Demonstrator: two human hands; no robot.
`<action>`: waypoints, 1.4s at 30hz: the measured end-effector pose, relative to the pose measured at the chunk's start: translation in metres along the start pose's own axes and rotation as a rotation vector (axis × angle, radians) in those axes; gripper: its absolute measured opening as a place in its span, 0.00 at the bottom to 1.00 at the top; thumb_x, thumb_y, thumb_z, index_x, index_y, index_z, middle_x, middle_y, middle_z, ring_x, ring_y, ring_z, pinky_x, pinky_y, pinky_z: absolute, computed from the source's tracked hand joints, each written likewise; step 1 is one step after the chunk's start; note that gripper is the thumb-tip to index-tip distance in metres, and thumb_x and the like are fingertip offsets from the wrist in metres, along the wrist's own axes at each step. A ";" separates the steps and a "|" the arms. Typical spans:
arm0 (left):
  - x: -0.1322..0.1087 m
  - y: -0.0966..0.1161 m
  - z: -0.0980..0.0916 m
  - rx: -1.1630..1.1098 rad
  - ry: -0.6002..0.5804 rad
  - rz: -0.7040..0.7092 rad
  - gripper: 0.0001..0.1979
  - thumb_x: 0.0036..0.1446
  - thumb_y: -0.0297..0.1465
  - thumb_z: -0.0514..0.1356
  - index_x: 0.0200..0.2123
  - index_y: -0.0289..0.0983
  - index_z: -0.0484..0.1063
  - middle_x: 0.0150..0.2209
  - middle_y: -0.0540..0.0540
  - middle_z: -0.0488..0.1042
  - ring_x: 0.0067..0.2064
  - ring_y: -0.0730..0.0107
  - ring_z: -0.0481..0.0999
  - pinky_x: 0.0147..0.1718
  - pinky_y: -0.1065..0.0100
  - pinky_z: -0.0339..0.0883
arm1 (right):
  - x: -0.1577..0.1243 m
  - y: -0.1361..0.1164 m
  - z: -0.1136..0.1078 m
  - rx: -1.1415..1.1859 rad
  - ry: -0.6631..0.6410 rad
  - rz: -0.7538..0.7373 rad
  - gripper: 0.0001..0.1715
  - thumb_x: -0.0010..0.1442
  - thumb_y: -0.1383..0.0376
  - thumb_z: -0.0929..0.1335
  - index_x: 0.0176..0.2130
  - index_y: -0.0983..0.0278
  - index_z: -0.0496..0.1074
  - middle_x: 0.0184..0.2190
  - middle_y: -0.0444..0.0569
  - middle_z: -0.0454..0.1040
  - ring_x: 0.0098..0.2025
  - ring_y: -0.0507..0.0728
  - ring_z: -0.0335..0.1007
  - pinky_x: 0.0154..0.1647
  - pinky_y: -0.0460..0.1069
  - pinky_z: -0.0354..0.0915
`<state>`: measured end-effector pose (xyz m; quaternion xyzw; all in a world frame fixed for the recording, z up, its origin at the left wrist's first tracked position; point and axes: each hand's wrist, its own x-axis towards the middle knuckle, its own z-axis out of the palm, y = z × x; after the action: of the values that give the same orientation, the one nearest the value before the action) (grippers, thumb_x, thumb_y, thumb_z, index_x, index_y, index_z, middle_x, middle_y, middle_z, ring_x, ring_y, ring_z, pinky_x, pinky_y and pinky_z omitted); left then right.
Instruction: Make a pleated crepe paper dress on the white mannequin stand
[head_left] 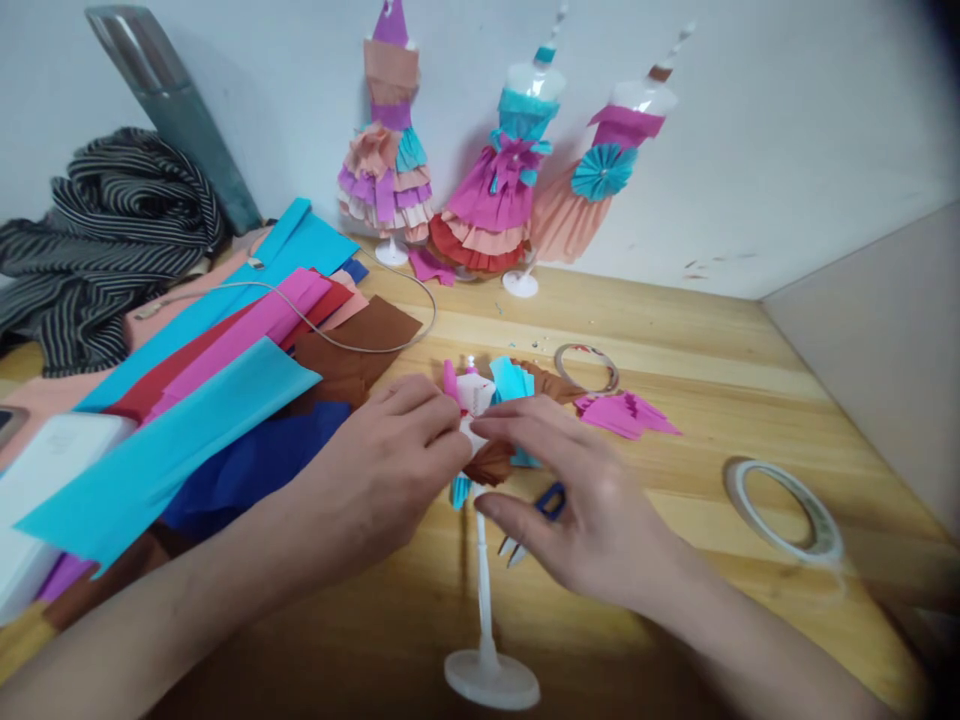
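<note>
One white stand (484, 600) was nearest me, its round foot toward me, and it carried one small dress form (476, 392) with brown and bright blue paper about it. The form was between my two hands: my left hand (401, 455) was against its left side, fingers curled in, though I could not tell whether they gripped it. My right hand (581, 500) was at its right, a fingertip at the bodice and the thumb spread well away from the fingers.

Partly behind my right hand was one pair of blue-handled scissors (553, 502). Two tape rolls lay on the tabletop (690, 330): a white roll (829, 543) far to the right, and a thinner roll (615, 378) beyond my right hand, near a pink scrap (626, 415).

To the left I had one white box (82, 445) partly under a blue strip (180, 440), with more coloured strips (247, 345) beyond and one thin cable (337, 340) across them. One striped cloth (127, 220) lay farther left.

Along the far wall were three dressed forms (517, 190) and, left of them, one bottle (199, 145).
</note>
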<state>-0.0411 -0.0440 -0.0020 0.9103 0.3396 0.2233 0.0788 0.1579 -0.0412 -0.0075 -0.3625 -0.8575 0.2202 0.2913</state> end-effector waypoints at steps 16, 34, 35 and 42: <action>0.001 0.003 0.033 -1.867 0.236 -0.931 0.14 0.41 0.36 0.71 0.23 0.32 0.72 0.24 0.49 0.72 0.29 0.77 0.71 0.33 0.75 0.65 | 0.004 0.002 0.022 0.801 0.143 0.419 0.07 0.51 0.66 0.72 0.34 0.63 0.73 0.21 0.41 0.70 0.20 0.47 0.63 0.19 0.43 0.62; -0.001 0.007 0.043 -1.903 0.128 -1.004 0.13 0.43 0.34 0.70 0.23 0.33 0.69 0.23 0.49 0.72 0.26 0.76 0.69 0.30 0.74 0.64 | 0.002 0.017 0.018 0.154 0.260 0.075 0.27 0.54 0.69 0.68 0.54 0.62 0.64 0.45 0.56 0.71 0.43 0.60 0.71 0.36 0.54 0.70; -0.001 0.007 0.042 -1.883 0.105 -1.018 0.13 0.43 0.34 0.70 0.23 0.33 0.70 0.23 0.49 0.72 0.26 0.77 0.69 0.29 0.74 0.63 | 0.002 0.018 0.014 0.018 0.240 -0.064 0.31 0.54 0.71 0.68 0.56 0.63 0.62 0.52 0.60 0.68 0.51 0.64 0.67 0.44 0.58 0.69; -0.001 0.006 0.036 -1.810 0.017 -1.071 0.08 0.45 0.32 0.67 0.25 0.34 0.71 0.21 0.52 0.69 0.24 0.78 0.68 0.26 0.75 0.61 | 0.004 0.023 0.013 -0.311 0.161 -0.433 0.16 0.55 0.76 0.68 0.44 0.65 0.73 0.40 0.53 0.78 0.57 0.66 0.64 0.58 0.65 0.57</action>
<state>-0.0216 -0.0493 -0.0329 0.2411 0.4047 0.3360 0.8156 0.1588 -0.0258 -0.0295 -0.2275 -0.9125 -0.0110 0.3399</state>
